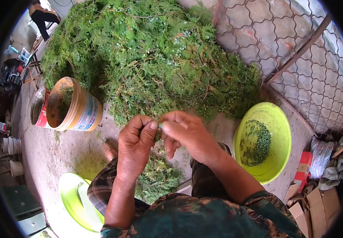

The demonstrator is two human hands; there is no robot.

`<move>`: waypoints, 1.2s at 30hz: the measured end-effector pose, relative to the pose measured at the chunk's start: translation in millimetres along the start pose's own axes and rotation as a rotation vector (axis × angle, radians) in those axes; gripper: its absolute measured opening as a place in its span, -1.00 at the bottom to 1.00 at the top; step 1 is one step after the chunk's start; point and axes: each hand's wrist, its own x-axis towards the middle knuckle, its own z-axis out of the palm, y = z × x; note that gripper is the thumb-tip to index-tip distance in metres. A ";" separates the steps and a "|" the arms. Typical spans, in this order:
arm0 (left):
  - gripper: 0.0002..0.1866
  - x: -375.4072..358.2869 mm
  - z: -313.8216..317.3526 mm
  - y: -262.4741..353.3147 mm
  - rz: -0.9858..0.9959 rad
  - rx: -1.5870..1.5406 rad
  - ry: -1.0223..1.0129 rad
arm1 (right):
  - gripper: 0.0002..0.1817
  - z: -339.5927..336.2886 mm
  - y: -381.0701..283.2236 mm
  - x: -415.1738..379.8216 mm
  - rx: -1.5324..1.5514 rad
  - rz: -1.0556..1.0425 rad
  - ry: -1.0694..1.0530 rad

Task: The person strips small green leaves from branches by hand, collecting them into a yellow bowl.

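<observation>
My left hand (136,134) is closed in a pinch, thumb against forefinger, on a small green sprig (157,135) that is mostly hidden. Right beside it, my right hand (187,133) pinches a tiny blue-green berry (160,125) between thumb and forefinger; its other fingers curl loosely. Both hands meet above the floor, between my knees. Past them rises a large pile of cut evergreen branches (151,67) bearing pale blue-green berries. To the right, a yellow-green basin (281,146) holds a heap of loose green berries (260,142).
Two buckets stand at the left, an orange one (94,113) and a red-and-white one (36,107). Another green basin (70,190) lies by my left leg. Loose greenery (157,180) is between my feet. A wire-mesh panel (290,59) and cardboard (322,206) are at right. Another person (44,18) is far back left.
</observation>
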 end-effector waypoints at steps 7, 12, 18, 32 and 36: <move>-0.86 -0.5 -4.7 8.9 -0.307 -0.462 0.048 | -0.75 -11.3 7.6 3.6 0.263 -0.014 -0.061; -0.86 -0.1 -0.9 11.6 -0.363 -0.582 0.073 | -0.76 -17.7 10.3 3.7 0.426 0.064 -0.050; -0.86 -5.1 6.5 8.6 -0.138 -0.163 0.070 | -0.49 -3.9 10.6 0.7 0.208 0.086 -0.067; -0.79 23.3 -44.0 -0.4 -0.072 0.343 0.413 | -0.66 -28.0 9.3 -10.5 0.412 0.231 -0.112; -0.85 11.2 -52.2 -64.5 -0.481 0.507 -0.287 | -0.80 -58.4 -7.5 -12.9 0.657 -0.001 0.022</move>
